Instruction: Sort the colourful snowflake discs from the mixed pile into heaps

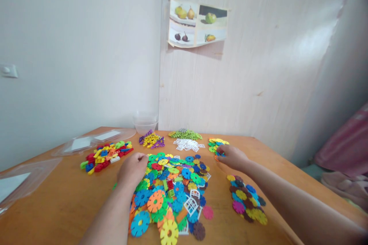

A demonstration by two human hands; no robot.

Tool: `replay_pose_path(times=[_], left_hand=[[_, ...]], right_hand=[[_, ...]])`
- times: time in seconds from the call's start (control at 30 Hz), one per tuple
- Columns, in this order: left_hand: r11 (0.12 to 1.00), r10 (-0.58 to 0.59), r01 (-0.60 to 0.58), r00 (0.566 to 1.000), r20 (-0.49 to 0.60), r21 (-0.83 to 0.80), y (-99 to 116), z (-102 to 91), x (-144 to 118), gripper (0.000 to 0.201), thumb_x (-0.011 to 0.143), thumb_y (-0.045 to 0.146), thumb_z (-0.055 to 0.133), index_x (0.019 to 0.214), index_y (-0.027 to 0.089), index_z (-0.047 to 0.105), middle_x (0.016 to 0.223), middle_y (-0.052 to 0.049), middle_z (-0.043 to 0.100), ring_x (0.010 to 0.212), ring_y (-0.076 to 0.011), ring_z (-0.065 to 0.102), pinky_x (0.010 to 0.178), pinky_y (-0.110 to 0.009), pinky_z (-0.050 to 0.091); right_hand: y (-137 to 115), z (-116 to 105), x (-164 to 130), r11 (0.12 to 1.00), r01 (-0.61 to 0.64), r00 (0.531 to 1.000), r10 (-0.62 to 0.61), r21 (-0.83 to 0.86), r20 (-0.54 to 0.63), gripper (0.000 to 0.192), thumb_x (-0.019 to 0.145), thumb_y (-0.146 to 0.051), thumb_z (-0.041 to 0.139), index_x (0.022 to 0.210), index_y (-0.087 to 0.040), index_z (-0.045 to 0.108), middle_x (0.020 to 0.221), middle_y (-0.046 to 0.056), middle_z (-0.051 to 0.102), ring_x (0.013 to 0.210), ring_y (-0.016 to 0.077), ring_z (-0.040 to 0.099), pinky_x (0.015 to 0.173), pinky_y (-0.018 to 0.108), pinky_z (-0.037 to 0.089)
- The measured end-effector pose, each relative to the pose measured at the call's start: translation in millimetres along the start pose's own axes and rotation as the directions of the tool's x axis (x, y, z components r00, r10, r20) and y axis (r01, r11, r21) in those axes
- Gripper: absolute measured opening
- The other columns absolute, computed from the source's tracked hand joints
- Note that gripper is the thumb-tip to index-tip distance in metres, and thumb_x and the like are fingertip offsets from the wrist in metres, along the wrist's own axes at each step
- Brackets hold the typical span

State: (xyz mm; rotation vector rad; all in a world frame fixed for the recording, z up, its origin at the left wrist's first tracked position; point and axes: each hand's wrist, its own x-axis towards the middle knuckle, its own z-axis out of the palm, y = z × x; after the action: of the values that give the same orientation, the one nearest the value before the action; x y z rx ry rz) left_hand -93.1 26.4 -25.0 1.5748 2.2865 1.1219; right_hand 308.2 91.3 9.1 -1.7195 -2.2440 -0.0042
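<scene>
A large mixed pile of notched plastic discs (155, 201) in many colours lies in front of me. At its upper left edge is my left hand (132, 171), fingers curled together; whatever they may hold is hidden. My right hand (233, 157) is over a small group of green, yellow and blue discs (215, 144) at the back right. Its fingers are bent down at the near side of that group, with blue and orange showing by the fingertips. White window-shaped pieces (191, 206) and a few small bricks (171, 193) are mixed into the large pile.
Colourful bricks (104, 155) are heaped at left. Further back are purple and yellow pieces (151, 140), white window pieces (187, 144) and green pieces (185, 134). Smaller discs (244, 199) lie at right. Clear tubs (145, 122) stand by the wall; transparent lids (43, 170) lie left.
</scene>
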Motion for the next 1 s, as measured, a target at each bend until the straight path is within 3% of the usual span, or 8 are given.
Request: replay_pose_path(times=[0.2,0.53,0.67,0.83,1.0], left_hand=[[1.0,0.025,-0.025,1.0,0.0,0.006,-4,2.5,3,0.032,0.084,0.048,0.048,0.085,0.025,0.071,0.087,-0.005,0.074,0.082,-0.024,0.067,0.064,-0.028,0.044],[1.0,0.003,-0.003,1.0,0.001,-0.009,2,-1.9,-2,0.028,0.081,0.046,0.055,0.086,0.025,0.072,0.087,-0.004,0.076,0.084,-0.0238,0.068,0.066,-0.027,0.046],[1.0,-0.001,0.001,1.0,0.011,0.0,2,-1.7,-2,0.03,0.083,0.048,0.052,0.085,0.025,0.072,0.087,-0.004,0.076,0.083,-0.0239,0.068,0.065,-0.028,0.045],[1.0,0.005,-0.005,1.0,0.013,0.007,1,-0.6,-1,0.031,0.084,0.048,0.051,0.085,0.025,0.071,0.087,-0.005,0.075,0.083,-0.0246,0.067,0.065,-0.029,0.044],[1.0,0.003,-0.003,1.0,0.015,0.012,2,-1.7,-1,0.031,0.084,0.048,0.05,0.085,0.025,0.071,0.087,-0.004,0.075,0.084,-0.0245,0.067,0.065,-0.029,0.044]], right_hand=[[-6,11,-5,0.985,0.029,0.999,-0.024,-0.169,0.029,0.031,0.079,-0.036,0.059,0.106,-0.026,0.07,0.11,0.008,0.066,0.103,0.0256,0.058,0.075,0.031,0.039],[-10,7,-7,0.965,0.008,0.997,0.013,-0.261,0.078,0.029,0.086,-0.036,0.049,0.096,-0.026,0.075,0.104,0.009,0.067,0.101,0.0256,0.059,0.077,0.033,0.041],[-25,6,-10,0.992,0.044,0.999,-0.04,-0.118,0.032,0.03,0.086,-0.035,0.052,0.104,-0.025,0.073,0.103,0.008,0.069,0.098,0.0235,0.061,0.076,0.031,0.041],[-66,-2,-29,0.952,0.225,0.967,-0.245,0.209,0.075,0.025,0.084,-0.037,0.058,0.1,-0.024,0.073,0.092,0.003,0.071,0.079,0.0167,0.062,0.066,0.025,0.04],[-100,-8,-47,0.899,0.365,0.9,-0.407,0.242,0.155,0.034,0.077,-0.05,0.068,0.101,-0.026,0.073,0.086,0.002,0.07,0.075,0.0171,0.06,0.062,0.024,0.038]])
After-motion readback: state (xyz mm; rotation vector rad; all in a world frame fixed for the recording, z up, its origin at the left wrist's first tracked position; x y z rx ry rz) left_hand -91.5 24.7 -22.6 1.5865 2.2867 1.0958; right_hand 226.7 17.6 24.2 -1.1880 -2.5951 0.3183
